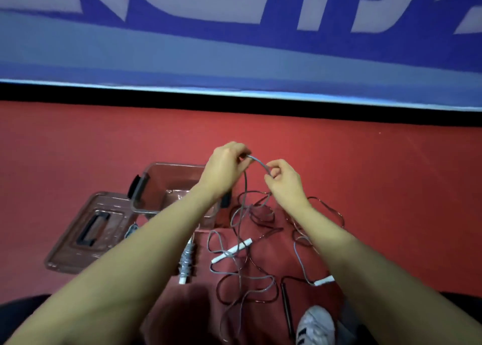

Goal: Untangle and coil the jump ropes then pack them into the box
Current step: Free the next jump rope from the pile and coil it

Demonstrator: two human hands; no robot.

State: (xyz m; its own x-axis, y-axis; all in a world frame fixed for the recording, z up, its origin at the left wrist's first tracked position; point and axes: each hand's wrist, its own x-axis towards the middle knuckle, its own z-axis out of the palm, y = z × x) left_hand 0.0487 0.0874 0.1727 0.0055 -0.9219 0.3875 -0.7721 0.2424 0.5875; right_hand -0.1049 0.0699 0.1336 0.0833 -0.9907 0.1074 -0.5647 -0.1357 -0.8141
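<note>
Bare arms, one striped sneaker.

Both forearms are uncovered from where they enter the picture to the wrist, with no sleeve, watch, band or ring showing on either. The left hand (226, 165) and the right hand (283, 181) wear no gloves, and the fingernails that show look short and plain. Below the right hand, near the bottom edge of the view, a white sneaker (316, 325) pokes out, its rounded toe cap pale and its side marked with dark diagonal stripes. To either side of the sneaker, in the bottom corners, lie patches of dark clothing, too shadowed to make out.
</note>
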